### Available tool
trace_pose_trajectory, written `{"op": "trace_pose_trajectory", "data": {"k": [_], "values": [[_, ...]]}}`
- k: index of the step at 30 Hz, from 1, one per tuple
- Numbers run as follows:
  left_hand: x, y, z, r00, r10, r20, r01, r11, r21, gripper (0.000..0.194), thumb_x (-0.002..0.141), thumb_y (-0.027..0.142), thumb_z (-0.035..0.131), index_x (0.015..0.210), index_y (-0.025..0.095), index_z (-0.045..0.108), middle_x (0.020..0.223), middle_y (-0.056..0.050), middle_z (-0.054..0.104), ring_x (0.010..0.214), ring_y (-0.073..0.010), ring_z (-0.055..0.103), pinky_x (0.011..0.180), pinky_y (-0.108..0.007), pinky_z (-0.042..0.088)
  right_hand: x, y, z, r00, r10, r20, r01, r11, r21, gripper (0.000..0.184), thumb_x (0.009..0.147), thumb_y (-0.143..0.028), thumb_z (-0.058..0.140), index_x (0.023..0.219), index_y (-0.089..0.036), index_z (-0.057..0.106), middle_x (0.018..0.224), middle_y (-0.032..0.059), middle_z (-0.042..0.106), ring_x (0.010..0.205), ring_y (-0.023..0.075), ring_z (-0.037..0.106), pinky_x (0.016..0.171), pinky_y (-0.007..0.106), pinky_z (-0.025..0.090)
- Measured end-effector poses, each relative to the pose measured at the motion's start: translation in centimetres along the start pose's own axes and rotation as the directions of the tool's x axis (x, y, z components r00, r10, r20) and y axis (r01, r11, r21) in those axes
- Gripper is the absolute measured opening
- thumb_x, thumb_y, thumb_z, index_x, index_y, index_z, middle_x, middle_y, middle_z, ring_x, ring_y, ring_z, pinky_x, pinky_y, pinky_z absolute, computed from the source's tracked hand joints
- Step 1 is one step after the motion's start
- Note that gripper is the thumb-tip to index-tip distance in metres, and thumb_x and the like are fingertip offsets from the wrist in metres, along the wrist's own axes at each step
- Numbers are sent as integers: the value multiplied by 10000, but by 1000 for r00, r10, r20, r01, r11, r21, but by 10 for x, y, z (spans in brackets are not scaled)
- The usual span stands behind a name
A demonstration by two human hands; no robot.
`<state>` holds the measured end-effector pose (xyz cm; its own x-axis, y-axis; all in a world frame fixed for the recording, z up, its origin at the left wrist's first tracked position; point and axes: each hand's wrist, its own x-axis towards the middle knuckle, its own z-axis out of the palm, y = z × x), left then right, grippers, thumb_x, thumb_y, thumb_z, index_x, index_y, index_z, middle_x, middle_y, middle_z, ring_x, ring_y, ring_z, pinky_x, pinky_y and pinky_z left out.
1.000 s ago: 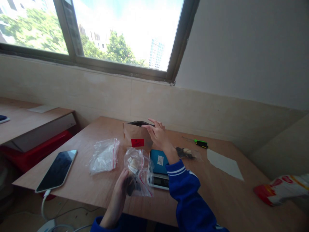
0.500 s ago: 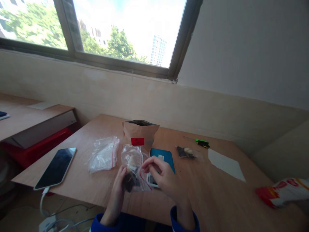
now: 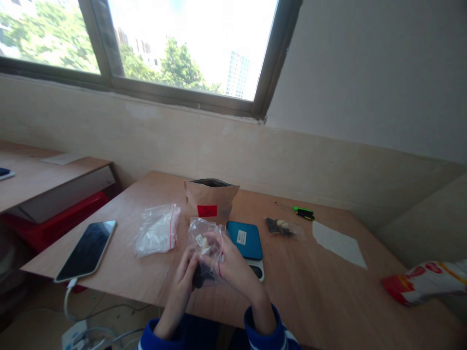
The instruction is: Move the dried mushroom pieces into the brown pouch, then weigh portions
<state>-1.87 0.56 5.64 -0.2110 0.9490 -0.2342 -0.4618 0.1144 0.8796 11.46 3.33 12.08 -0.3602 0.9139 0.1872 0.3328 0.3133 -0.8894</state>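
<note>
A clear zip bag (image 3: 197, 224) with a red seal line is held low over the table's front edge. My left hand (image 3: 187, 270) is closed on its left side, thumb in front. Dark pieces (image 3: 203, 278) sit in the bag's lower part, and a pale piece (image 3: 205, 247) with a small white label (image 3: 199, 239) shows higher up. My right hand (image 3: 231, 260) reaches through the mouth on the right, the red seal line crossing it. Its fingers are bent together inside by the pale piece; plastic and blur hide what they grip.
Behind the bag stands an open brown paper pouch (image 3: 219, 198). Close by are a digital scale (image 3: 260, 268) under a blue cover (image 3: 250, 243), clear zip bags (image 3: 155, 231), another filled bag (image 3: 280, 227), a green-black screwdriver (image 3: 303, 213), paper (image 3: 337, 243), a phone (image 3: 87, 250) and a red-white packet (image 3: 423, 282).
My right hand has moved left, from the bag's edge to inside its mouth. More of the blue cover and scale now shows. The view has shifted slightly.
</note>
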Motion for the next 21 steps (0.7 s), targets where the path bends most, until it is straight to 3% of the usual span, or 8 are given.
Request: {"op": "trace_pose_trajectory", "data": {"k": [4,7,13,17,21], "values": [[5,-4,-6,999,53,-11,-52,998,34,377,657,464,750,962,252,687,1116,-40,710,1153,-264,601,961,-328,474,-5,-3,-2,999,47,-25,-45,995,88,246,782,-231,684,1000,-210,573,966,12,648,864,164,642,781,285,522],[14,-15,-14,990,72,-121,-68,997,39,348,699,442,726,988,253,685,1162,-28,693,1216,-253,560,974,-323,461,-10,-3,-9,995,78,-61,-70,991,117,243,753,-182,683,962,-217,565,927,-6,656,841,155,645,751,275,520],[23,-26,-18,991,69,-115,-75,996,-44,479,691,514,705,1042,191,674,1205,-61,679,1212,-252,563,997,-332,445,-4,0,-30,979,45,-201,-3,979,204,386,721,-349,763,1031,-219,574,961,26,677,882,178,654,762,296,522],[18,-20,-15,996,38,-81,-43,997,-66,541,683,548,700,1066,167,668,1174,-83,691,1142,-259,610,939,-344,483,28,-6,-44,932,-18,-362,132,947,292,429,726,-404,761,1052,-218,553,914,25,672,851,168,654,754,286,521],[16,-16,-18,995,49,-88,-54,997,-54,528,680,548,703,1032,156,671,1115,-90,707,1057,-252,649,899,-340,500,85,-15,-55,849,-132,-511,291,925,245,500,742,-429,736,1117,-229,471,863,-5,650,784,147,646,739,279,516]]}}
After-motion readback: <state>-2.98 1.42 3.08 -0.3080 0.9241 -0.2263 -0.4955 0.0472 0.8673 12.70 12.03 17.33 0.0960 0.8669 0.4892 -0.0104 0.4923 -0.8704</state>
